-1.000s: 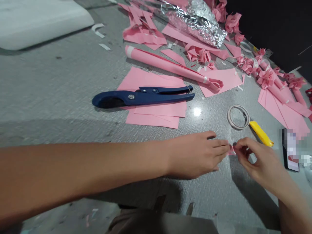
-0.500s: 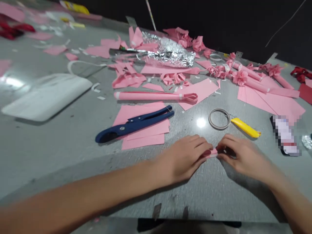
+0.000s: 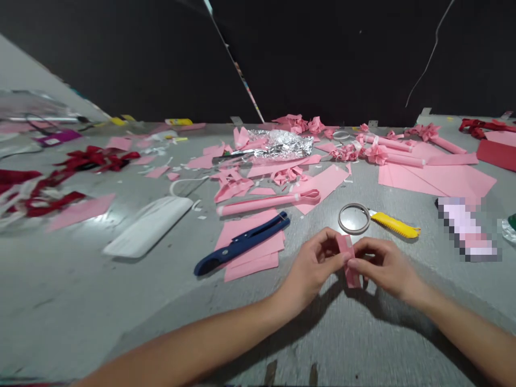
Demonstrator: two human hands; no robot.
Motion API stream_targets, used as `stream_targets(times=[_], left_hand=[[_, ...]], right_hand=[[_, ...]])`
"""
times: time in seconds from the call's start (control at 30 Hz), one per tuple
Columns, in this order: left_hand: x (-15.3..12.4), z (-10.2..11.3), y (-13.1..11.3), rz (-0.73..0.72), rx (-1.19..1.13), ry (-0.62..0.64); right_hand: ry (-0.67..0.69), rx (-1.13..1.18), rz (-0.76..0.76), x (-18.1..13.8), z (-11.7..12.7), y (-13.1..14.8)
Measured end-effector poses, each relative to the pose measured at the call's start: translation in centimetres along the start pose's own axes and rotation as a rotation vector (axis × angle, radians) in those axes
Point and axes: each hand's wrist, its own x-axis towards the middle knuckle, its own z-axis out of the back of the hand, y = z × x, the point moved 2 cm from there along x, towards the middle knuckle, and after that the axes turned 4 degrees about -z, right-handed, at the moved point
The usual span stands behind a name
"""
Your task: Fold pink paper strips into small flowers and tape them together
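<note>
A small folded strip of pink paper is pinched between both hands, just above the grey table. My left hand grips its left edge, thumb in front. From the other side my right hand holds it, with thumb and forefinger closed on the paper. A whitish patch shows near the strip's top end. Beyond the hands lie a roll of tape and a yellow utility knife. Dark blue scissors rest on pink paper sheets to the left.
Behind are a rolled pink paper tube, crumpled silver foil and pink paper flowers. A white glue gun lies left, with red ribbon farther off. At right is a blurred-out phone.
The pink strip has been raised and turned from lying sideways to nearly upright, with both hands still on it. My view has tilted up, showing more of the table's far side.
</note>
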Motion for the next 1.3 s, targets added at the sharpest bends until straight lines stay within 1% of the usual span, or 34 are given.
stream_targets(times=[0.1,0.17,0.27,0.33,0.4,0.53,0.67,0.73,0.77,0.87,0.97,1.07,1.17,1.3], left_hand=[[0.2,0.6,0.9,-0.001,0.004,0.041],[0.3,1.2,1.2,0.004,0.037,0.095],[0.4,1.9,1.4,0.009,0.163,0.153],[0.2,1.9,1.2,-0.011,0.271,0.153],[-0.1,1.6,0.8,-0.041,0.331,0.162],[-0.3,1.0,0.1,-0.098,0.324,0.176],[-0.5,0.7,0.1,-0.145,0.279,0.191],[-0.5,0.7,0.1,-0.197,0.263,0.185],[-0.5,0.7,0.1,-0.218,0.26,0.18],[-0.6,0.7,0.0,-0.239,0.272,0.177],[-0.6,0.8,-0.1,-0.253,0.295,0.168],[-0.5,0.7,-0.1,-0.243,0.319,0.176],[-0.4,0.7,0.0,-0.217,0.34,0.181],[-0.4,0.9,0.1,-0.158,0.363,0.175]], right_hand=[[-0.024,-0.022,0.031,0.2,-0.4,-0.6],[-0.012,-0.036,0.011,0.3,-0.4,-0.8],[-0.013,-0.108,-0.022,-0.2,-0.4,-0.6],[-0.029,-0.191,-0.022,-0.8,-0.5,-0.1],[-0.036,-0.25,-0.011,-1.4,-0.6,0.3],[-0.031,-0.338,0.05,-1.8,-0.7,0.7],[-0.084,-0.406,0.158,-1.7,0.0,0.6],[-0.091,-0.428,0.169,-1.8,0.3,0.8],[-0.074,-0.441,0.141,-1.9,0.4,0.8],[-0.103,-0.434,0.062,-2.0,0.5,1.0],[-0.153,-0.367,0.048,-2.0,0.6,1.0],[-0.118,-0.348,0.071,-1.8,0.9,0.6],[-0.082,-0.361,0.055,-1.5,1.1,0.2],[-0.122,-0.32,0.021,-1.1,0.6,0.3]])
